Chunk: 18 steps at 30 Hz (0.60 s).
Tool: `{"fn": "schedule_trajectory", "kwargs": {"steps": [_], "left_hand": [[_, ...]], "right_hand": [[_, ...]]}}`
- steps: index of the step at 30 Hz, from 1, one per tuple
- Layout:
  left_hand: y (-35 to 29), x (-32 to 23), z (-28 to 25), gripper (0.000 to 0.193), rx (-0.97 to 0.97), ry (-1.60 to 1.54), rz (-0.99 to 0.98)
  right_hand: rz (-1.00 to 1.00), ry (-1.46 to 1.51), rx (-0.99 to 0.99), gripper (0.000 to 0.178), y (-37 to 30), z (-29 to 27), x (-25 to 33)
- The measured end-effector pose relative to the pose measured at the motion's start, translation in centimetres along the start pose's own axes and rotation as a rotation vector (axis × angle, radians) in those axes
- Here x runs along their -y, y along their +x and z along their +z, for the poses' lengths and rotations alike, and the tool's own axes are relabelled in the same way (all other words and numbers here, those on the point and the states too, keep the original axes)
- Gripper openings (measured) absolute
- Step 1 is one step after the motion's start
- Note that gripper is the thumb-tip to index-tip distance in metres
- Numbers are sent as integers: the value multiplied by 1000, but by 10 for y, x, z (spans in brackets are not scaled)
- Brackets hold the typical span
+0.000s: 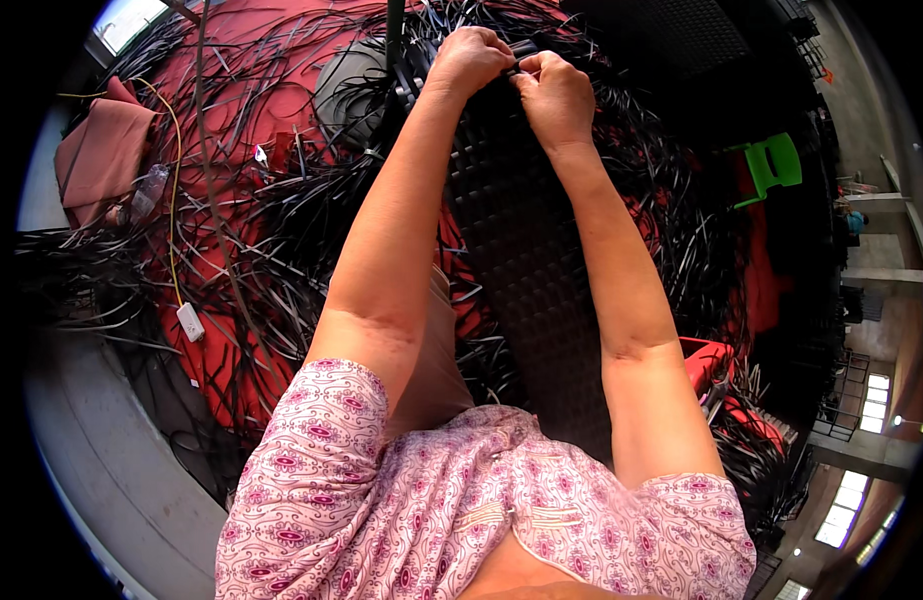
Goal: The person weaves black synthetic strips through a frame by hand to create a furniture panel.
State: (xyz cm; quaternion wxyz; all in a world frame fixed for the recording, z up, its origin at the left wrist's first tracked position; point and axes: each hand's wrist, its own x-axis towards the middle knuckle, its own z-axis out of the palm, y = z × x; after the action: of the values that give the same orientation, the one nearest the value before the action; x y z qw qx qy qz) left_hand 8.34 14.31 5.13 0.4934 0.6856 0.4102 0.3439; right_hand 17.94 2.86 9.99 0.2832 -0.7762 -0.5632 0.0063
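Both my arms stretch forward to the far end of a black woven panel (516, 240), which runs lengthwise in front of me. My left hand (469, 62) is closed in a pinch around a flat black strip (524, 48) at that end. Close beside it, my right hand (558, 100) also pinches there, thumb and fingers pressed together on the strip. The fingertips of the two hands nearly meet. Dark material behind the fingers hides just how the strip runs through the weave.
Loose black strips (311, 215) lie tangled over a red ground sheet (266, 105). A yellow cord leads to a white power socket (190, 322) on the left, near a reddish-brown cloth (103, 150) and a clear bottle (149, 190). A green chair (771, 162) stands right.
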Motion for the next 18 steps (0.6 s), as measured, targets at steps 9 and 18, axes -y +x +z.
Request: {"fn": "schedule_trajectory", "kwargs": {"steps": [9, 18], "left_hand": [[49, 28, -55, 12, -96, -89, 80], [181, 41, -98, 12, 126, -97, 266]], "right_hand": [[-269, -14, -209, 49, -31, -39, -20], [314, 303, 342, 55, -105, -104, -74]]}}
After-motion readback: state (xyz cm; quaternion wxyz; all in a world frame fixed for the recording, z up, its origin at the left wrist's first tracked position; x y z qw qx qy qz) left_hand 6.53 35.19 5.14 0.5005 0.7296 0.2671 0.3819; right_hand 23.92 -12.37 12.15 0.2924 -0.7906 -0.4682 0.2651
